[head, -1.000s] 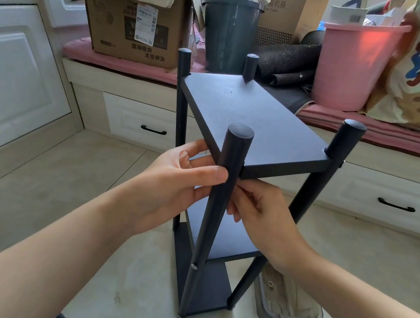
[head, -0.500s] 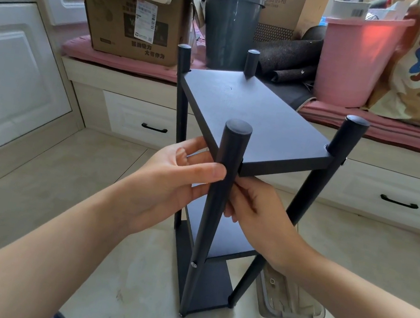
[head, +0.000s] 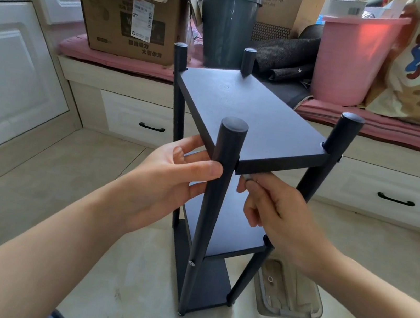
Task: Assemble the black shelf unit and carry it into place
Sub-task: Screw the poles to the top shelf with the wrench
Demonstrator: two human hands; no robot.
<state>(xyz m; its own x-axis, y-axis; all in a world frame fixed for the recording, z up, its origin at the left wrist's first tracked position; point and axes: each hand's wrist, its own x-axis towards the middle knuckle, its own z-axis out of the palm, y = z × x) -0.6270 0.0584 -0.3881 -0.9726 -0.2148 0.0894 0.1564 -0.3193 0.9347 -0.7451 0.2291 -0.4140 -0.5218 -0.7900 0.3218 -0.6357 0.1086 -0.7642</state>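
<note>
head view: looking down at a black shelf unit (head: 248,115) standing upright on the tile floor (head: 34,186), in front of a window bench with a cardboard box (head: 122,7), grey bin (head: 225,26) and pink bucket (head: 354,58).
shelf feel: three stiff boards on four round posts, looks pretty light but tall and narrow, so tippy. i'd carry it by two posts, not by a board edge.
near post (head: 221,177): top board's corner joins here.
left hand (head: 169,182): thumb pressed on the post, fingers behind it, steadying.
right hand (head: 275,210): pinching a small silver fastener (head: 248,177) under the board corner.
tray (head: 291,295): clear, on the floor beside the unit.
</note>
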